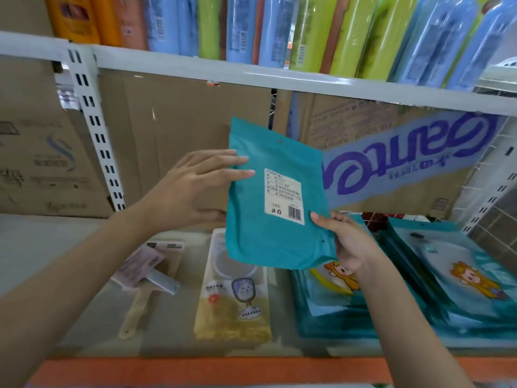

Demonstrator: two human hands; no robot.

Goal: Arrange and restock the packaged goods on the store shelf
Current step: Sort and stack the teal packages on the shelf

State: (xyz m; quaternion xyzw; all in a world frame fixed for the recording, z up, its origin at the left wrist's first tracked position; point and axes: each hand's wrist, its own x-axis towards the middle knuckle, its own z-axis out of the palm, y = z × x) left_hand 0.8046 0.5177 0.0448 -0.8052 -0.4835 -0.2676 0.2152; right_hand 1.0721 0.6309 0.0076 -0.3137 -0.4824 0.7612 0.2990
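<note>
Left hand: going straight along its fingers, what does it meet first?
The teal pouch. The left hand points right and its fingertips sit at the pouch's left edge, apparently touching, though depth is unclear. The right hand holds the pouch's lower right corner.

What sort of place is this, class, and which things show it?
Probably a shop aisle: metal shelving, rows of packaged goods above, and stacks of matching teal packs on the shelf.
</note>
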